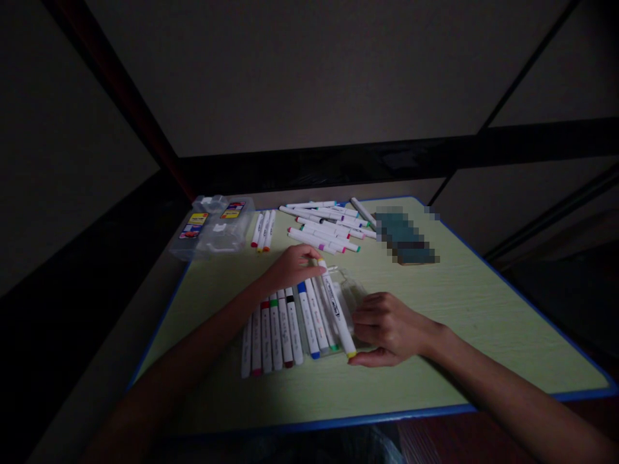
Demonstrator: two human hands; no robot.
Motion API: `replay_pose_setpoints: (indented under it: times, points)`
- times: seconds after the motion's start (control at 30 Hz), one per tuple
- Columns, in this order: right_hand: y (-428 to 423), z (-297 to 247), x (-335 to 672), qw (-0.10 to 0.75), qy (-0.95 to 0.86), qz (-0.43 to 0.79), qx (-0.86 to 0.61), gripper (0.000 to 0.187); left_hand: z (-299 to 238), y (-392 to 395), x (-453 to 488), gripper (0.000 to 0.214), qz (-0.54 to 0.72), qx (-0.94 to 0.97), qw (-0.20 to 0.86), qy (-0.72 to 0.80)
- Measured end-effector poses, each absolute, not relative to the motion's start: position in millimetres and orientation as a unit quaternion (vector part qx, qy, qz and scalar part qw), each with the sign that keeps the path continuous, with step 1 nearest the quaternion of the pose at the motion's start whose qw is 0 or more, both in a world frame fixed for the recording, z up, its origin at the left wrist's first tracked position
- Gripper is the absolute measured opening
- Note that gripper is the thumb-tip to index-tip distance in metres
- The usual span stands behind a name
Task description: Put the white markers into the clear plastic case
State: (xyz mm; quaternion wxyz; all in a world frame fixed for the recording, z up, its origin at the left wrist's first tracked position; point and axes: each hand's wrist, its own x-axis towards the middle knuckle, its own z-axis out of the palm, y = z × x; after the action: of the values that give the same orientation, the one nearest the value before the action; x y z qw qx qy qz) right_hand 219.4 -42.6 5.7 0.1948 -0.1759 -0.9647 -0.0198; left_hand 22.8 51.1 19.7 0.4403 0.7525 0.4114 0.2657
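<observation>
A row of several white markers (285,328) with coloured caps lies side by side in a clear shallow tray (355,287) near the table's front. My left hand (293,264) is closed in a pinch on the yellow-capped top end of the rightmost marker (336,309), which lies slanted over the tray. My right hand (389,327) curls round the tray's right edge, with fingertips by the marker's lower yellow end.
A loose pile of white markers (329,229) lies at the back of the pale green table (483,309), with three more markers (262,231) to its left. A clear plastic case (215,225) with stickers sits at the back left corner. A blurred dark object (405,235) lies at the back right.
</observation>
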Motion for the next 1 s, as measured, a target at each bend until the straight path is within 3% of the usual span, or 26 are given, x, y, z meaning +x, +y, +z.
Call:
replay_pose_setpoints:
  times: [0.4, 0.73, 1.0]
  points:
    - [-38.9, 5.0, 217.7, 0.141, -0.970, 0.033, -0.197, 0.039, 3.1, 57.8, 23.5, 0.006, 0.264, 0.727, 0.479, 0.415]
    - [-39.7, 5.0, 219.9, 0.155, -0.967, 0.004, -0.202, 0.047, 6.4, 51.0, 26.3, 0.017, 0.270, 0.701, 0.506, 0.425]
    - [-40.3, 4.3, 220.2, 0.167, -0.972, 0.002, -0.163, 0.037, 2.7, 51.5, 28.2, 0.020, 0.282, 0.683, 0.520, 0.428]
